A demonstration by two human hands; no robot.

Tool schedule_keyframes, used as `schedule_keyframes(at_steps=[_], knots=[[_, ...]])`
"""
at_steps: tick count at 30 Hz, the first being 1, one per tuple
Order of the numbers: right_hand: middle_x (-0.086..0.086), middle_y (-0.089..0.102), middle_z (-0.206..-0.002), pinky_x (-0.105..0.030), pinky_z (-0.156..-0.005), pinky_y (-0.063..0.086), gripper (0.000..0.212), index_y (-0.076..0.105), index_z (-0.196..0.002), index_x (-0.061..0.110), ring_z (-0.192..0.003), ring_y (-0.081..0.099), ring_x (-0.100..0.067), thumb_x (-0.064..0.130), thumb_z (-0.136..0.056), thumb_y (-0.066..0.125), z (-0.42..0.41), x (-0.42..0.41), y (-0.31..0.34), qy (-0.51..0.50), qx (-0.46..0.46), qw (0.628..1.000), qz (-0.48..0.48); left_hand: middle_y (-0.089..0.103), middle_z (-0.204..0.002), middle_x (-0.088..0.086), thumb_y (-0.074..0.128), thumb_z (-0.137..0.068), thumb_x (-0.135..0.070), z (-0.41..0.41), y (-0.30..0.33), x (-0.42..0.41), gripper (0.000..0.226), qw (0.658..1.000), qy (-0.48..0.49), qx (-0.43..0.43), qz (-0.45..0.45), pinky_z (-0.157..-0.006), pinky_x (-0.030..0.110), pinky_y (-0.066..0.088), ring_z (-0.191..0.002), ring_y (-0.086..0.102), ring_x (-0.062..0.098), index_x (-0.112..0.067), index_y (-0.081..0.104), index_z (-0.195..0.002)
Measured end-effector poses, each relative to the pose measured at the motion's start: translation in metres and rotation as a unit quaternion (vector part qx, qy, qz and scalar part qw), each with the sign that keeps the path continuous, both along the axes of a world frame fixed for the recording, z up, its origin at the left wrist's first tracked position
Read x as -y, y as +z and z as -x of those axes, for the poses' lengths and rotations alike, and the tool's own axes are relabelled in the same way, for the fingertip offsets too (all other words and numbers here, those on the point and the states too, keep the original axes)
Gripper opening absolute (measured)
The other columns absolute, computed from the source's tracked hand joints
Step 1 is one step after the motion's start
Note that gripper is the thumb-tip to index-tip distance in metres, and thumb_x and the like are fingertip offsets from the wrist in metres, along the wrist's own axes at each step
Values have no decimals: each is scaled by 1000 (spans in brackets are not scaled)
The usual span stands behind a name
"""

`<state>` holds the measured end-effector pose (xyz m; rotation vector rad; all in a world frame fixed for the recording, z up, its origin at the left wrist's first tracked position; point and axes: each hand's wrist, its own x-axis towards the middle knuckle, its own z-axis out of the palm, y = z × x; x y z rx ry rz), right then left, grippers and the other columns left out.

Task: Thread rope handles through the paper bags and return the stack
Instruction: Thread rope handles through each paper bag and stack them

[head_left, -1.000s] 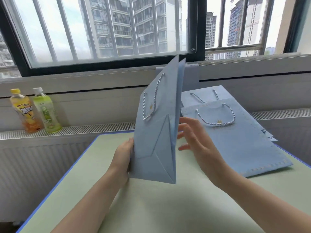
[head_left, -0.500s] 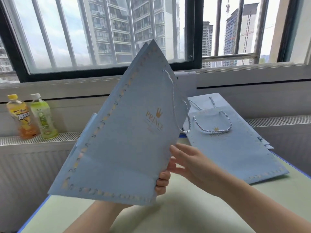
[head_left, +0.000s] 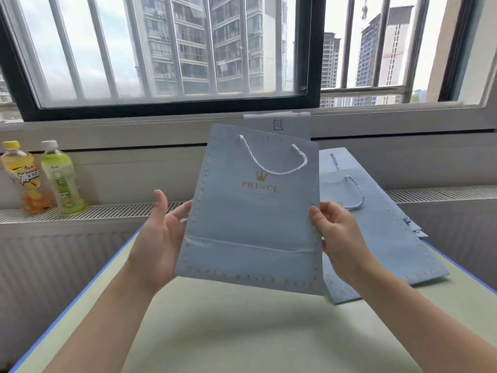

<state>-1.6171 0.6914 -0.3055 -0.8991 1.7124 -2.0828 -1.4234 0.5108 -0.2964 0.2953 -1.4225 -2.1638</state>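
bare green tabletop (head_left: 242, 332) open below the raised bag (head_left: 252, 219), stack of bags (head_left: 390, 238) crowding right side, two bottles (head_left: 43, 179) far left

Gold "PRINCE" w/ crown on held paper bag (head_left: 250, 224); "包" on paper sheet (head_left: 285, 125) behind; bottle labels unreadable.

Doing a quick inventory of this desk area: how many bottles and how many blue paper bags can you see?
Bottles: 2, yellow bottle and green bottle.
Blue paper bags: at least 3, held bag, plus stack, where 2 show.
Total: at least 5.
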Motion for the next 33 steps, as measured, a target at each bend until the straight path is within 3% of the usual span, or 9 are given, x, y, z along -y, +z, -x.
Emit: schedule_keyframes(at_steps=[5,8,12,14,16,19,23,28,33], knots=[[-1,70,-88,-25,-72,54,18,64,-95,11,-79,66,-14,12,-98,47,7,1,-3,-36,-76,995,-61,70,-111,9,61,-84,-31,14,-12,-19,45,990,34,67,115,-78,35,58,-98,68,23,-7,57,-122],[0,66,-91,-31,-84,50,20,65,-103,9,-92,63,-19,11,-97,46,20,-1,-1,-94,-167,969,-154,70,-110,7,63,-81,-22,19,-23,-17,42,986,55,109,115,-80,38,57,-99,68,26,-11,56,-122],[-18,50,-124,-39,-95,37,31,52,-122,3,-119,43,-34,14,-95,41,50,-14,-6,-232,-308,838,-385,72,-103,9,55,-91,-9,22,-29,-11,25,979,88,159,91,-72,38,59,-87,70,26,-13,58,-115],[-21,42,-130,-43,-96,35,37,43,-125,2,-123,34,-36,25,-95,43,59,-25,-5,-272,-302,771,-490,73,-98,8,52,-92,-4,22,-29,-8,22,979,93,165,79,-63,32,60,-78,72,22,-11,59,-112],[-24,36,-135,-48,-100,32,56,34,-129,1,-127,30,-38,42,-93,48,69,-35,-4,-283,-263,745,-544,72,-102,10,51,-92,-2,21,-30,-7,24,980,89,167,67,-58,30,59,-77,72,21,-8,58,-114],[-26,32,-139,-49,-100,30,80,24,-136,1,-129,29,-39,59,-87,49,81,-48,-4,-276,-195,756,-561,70,-105,14,50,-92,0,22,-33,-5,29,981,91,168,43,-55,31,58,-75,72,23,-4,55,-120],[-24,33,-137,-48,-97,32,90,25,-138,-1,-129,29,-37,60,-82,58,92,-57,-4,-298,-151,775,-537,70,-103,14,50,-92,0,23,-37,-4,31,978,96,179,36,-53,32,58,-73,71,25,-4,54,-123],[-23,44,-130,-42,-86,37,78,43,-125,-3,-124,36,-38,57,-79,63,110,-63,1,-303,-130,824,-460,67,-113,14,49,-93,-3,20,-34,2,32,976,94,195,21,-64,37,55,-90,66,30,-11,54,-124],[-20,57,-109,-38,-79,40,48,58,-103,-1,-111,50,-37,42,-85,64,112,-69,16,-316,-121,875,-345,72,-73,9,46,-94,-2,8,-26,18,15,964,139,227,3,-41,35,54,-53,68,23,-9,59,-99]])
